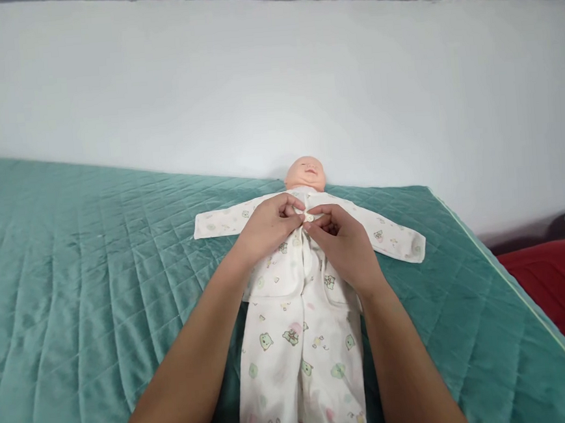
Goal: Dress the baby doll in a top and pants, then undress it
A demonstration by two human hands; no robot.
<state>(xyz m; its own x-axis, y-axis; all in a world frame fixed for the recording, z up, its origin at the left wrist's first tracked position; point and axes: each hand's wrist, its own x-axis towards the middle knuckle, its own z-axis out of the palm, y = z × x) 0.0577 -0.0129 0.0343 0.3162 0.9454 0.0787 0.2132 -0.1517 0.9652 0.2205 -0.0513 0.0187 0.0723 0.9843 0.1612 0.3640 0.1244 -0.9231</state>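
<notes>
A baby doll [305, 172] lies face up, dressed in a white printed jacket [275, 274] and matching trousers [274, 355]. Both sleeves stretch out sideways. At the upper chest, my left hand [273, 222] pinches the jacket's front edge between thumb and fingers. Close against it, my right hand [340, 236] pinches the other side of the front opening. A small pale button [309, 217] shows between my fingertips. Below my hands the jacket front hangs slightly parted. Whether the button sits in its hole, I cannot tell.
The doll rests on a green quilted cover [96, 272]. A white wall [252, 77] rises just behind its head. Off the bed's right edge stands a red object [553, 288], perhaps a bag or chair.
</notes>
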